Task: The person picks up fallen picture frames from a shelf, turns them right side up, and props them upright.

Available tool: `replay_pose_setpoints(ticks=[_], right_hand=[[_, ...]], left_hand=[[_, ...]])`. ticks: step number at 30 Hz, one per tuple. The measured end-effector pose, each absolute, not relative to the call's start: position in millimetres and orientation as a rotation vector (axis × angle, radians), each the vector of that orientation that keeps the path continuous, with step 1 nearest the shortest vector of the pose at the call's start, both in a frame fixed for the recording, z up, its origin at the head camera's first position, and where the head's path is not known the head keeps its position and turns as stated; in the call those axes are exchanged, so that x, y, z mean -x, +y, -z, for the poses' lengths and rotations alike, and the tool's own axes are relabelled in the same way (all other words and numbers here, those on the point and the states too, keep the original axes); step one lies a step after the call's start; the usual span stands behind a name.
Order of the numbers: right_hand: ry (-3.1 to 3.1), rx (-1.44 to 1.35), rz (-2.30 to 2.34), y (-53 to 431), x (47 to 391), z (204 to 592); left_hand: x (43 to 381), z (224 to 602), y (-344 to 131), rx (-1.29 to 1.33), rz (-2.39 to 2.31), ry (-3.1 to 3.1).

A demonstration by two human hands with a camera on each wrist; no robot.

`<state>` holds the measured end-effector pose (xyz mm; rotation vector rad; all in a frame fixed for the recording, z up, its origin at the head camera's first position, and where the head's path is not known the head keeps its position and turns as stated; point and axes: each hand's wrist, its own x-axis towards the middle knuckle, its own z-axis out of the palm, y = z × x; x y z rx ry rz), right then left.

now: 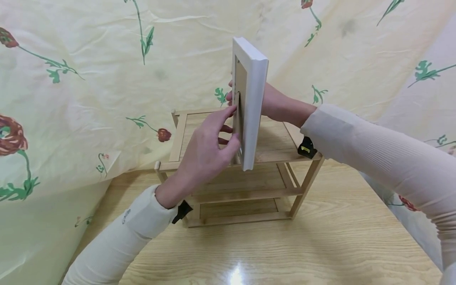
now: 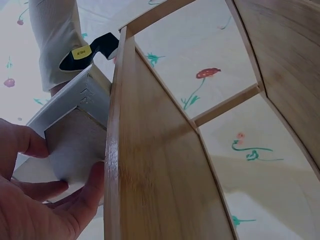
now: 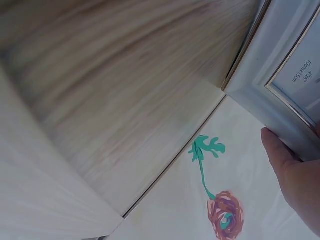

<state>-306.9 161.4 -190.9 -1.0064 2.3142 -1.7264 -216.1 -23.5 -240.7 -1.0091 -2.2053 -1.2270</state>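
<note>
A white picture frame (image 1: pixel 257 99) stands on edge in the air, its lower end overlapping the top tier of a wooden shelf rack (image 1: pixel 278 144) in the head view. Its brown back and fold-out stand (image 1: pixel 236 122) face left. My left hand (image 1: pixel 204 146) holds the stand between thumb and fingers; the left wrist view shows these fingers around the grey-brown backing piece (image 2: pixel 77 140). On the other side, my right hand (image 1: pixel 278 102) grips the frame, its fingertips showing past the far edge. Printed size text appears on the frame's front insert (image 3: pixel 302 72) in the right wrist view.
The rack has three slatted tiers, with a lower shelf (image 1: pixel 246 194) below the hands. It stands on a wood-grain surface (image 1: pixel 285 253). A cream cloth with painted flowers (image 1: pixel 89 99) hangs behind and at the sides. Black straps (image 1: pixel 307 148) circle both wrists.
</note>
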Motion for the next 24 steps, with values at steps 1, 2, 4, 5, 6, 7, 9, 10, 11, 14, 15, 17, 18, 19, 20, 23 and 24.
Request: replay_pose_setpoints(ticks=[1,2,4,5,6,7,9,10,11,14,15,17,18,19,20,23,24], right_hand=[[2.319,1.011,1.718,161,307,190],[2.327,1.012,1.709,161,307,190],[2.354,1.018,1.682,161,306,188],[2.359,1.017,1.674,161,306,188],[2.366,1.016,1.663,161,306,187],[2.372,1.013,1.654,161,306,186],[2.382,1.014,1.633,161,306,186],[2.384,1.016,1.622,161,306,186],[2.387,1.018,1.614,162,306,186],[2.412,1.018,1.580,162,307,186],[2.418,1.020,1.574,162,307,187],[2.441,1.018,1.552,162,307,187],[2.456,1.014,1.539,162,307,187],[2.468,1.018,1.527,162,307,187],[2.474,1.019,1.520,162,307,187],[2.490,1.019,1.498,162,306,186],[2.490,1.018,1.496,162,306,186]], left_hand=[[216,240,-24,1.009,1.216,-2.204],[216,240,-25,1.008,1.204,-2.205],[217,238,-26,1.001,1.176,-2.208],[217,237,-27,0.993,1.156,-2.211],[217,236,-28,0.984,1.139,-2.215],[217,235,-29,0.976,1.119,-2.218],[217,233,-31,0.959,1.079,-2.231],[217,232,-32,0.953,1.061,-2.239],[217,230,-33,0.948,1.040,-2.248],[217,225,-38,0.951,0.972,-2.283],[217,223,-41,0.955,0.946,-2.296],[217,218,-44,0.967,0.883,-2.321],[217,215,-46,0.978,0.851,-2.333],[216,213,-48,0.989,0.814,-2.341],[216,211,-50,1.000,0.785,-2.348],[216,205,-53,1.018,0.689,-2.360],[216,204,-54,1.023,0.666,-2.361]])
